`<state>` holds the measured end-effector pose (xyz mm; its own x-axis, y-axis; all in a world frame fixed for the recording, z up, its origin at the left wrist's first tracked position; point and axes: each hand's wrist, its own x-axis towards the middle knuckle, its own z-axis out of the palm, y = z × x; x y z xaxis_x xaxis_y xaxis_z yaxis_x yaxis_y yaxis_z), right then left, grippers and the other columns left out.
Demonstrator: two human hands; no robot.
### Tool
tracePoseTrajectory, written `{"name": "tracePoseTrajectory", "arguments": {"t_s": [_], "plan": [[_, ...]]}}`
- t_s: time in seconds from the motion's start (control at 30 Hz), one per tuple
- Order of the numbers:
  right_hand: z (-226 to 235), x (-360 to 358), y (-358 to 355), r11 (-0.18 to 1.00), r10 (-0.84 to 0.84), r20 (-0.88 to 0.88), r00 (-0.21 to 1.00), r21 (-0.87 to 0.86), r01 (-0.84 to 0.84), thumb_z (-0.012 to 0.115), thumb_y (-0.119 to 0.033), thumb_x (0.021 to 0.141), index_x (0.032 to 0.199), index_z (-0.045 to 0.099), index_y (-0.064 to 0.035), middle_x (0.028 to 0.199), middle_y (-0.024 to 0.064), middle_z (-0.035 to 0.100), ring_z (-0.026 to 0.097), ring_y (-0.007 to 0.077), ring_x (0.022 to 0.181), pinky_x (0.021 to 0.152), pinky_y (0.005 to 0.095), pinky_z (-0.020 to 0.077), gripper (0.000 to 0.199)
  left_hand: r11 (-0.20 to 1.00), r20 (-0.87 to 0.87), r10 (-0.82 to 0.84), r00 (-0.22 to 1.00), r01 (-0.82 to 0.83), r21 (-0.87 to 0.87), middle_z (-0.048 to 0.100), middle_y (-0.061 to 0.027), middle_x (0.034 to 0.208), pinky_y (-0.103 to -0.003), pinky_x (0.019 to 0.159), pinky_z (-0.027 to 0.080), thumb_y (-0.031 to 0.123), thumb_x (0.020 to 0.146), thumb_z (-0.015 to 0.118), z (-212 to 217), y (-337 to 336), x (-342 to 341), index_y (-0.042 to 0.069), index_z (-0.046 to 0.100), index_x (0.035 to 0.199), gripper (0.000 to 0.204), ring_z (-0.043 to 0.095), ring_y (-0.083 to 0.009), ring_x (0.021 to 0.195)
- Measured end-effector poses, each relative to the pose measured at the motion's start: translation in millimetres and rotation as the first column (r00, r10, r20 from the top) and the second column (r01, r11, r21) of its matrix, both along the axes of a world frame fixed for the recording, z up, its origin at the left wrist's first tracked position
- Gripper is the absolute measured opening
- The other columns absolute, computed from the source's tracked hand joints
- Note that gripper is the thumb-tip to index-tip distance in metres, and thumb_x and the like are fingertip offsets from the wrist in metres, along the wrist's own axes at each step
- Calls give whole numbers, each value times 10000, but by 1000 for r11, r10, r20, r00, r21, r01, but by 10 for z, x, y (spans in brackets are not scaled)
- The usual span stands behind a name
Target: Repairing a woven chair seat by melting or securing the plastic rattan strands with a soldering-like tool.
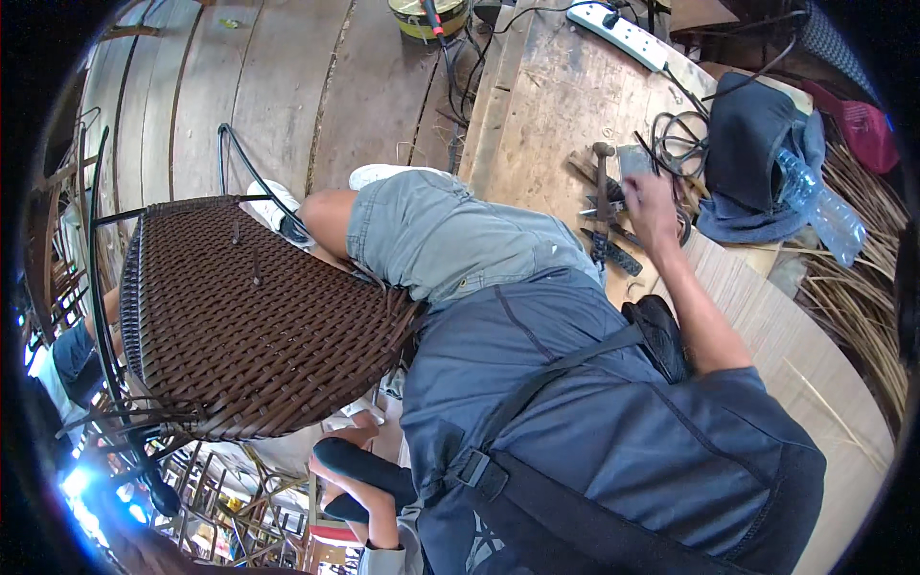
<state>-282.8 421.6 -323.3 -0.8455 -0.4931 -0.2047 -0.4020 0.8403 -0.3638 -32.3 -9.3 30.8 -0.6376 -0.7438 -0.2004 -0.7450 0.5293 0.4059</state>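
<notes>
The wooden plank floor (287, 86) fills the top of the view, w/ a raised wooden work board (556, 105) to the right. Next in size, the brown woven wicker chair seat (259, 316) on its black metal frame (101, 287) lies tilted at the person's left, resting against the lap, its weave facing up. The person sits in a blue-grey shirt and grey shorts (441, 240), a dark strap across the chest. A dark blue cloth (752, 153) is bunched on the board at upper right, w/ a clear plastic bottle (819, 206) lying against it. Loose rattan strands (862, 307) pile at the far right. A white power strip (618, 34) sits at the top edge, black cables running off it; a round tin (426, 17) stands nearby. The right hand (650, 206) reaches out over a cluster of hand tools (609, 225) on the board, a hammer (602, 177) just beside it; fingers are curled down on the tools, back of hand up, but can't tell if it grips one or only touches. The left hand isn't in view, hidden behind the torso and the seat.
</notes>
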Motion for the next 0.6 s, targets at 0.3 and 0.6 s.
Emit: {"name": "tracePoseTrajectory", "arguments": {"t_s": [0.3,0.6], "plan": [[214,37,-190,989,137,89,987,-73,-131,623,-300,818,1139,489,-25,852,128,625,606,308,762,666,409,463,443,922,241,-305,921,349,-169,604,-120,971,-316,837,435,41,836,567,383,-138,-622,-22,620,942,134,576,-236,941],[993,-614,8,963,-101,739,666,-95,252,575,-282,849,993,574,-28,600,-21,482,452,115,497,459,271,344,292,692,429,-578,694,696,-193,604,-138,953,-369,849,423,131,807,596,468,-352,-714,-14,638,891,173,564,-313,908]]}}
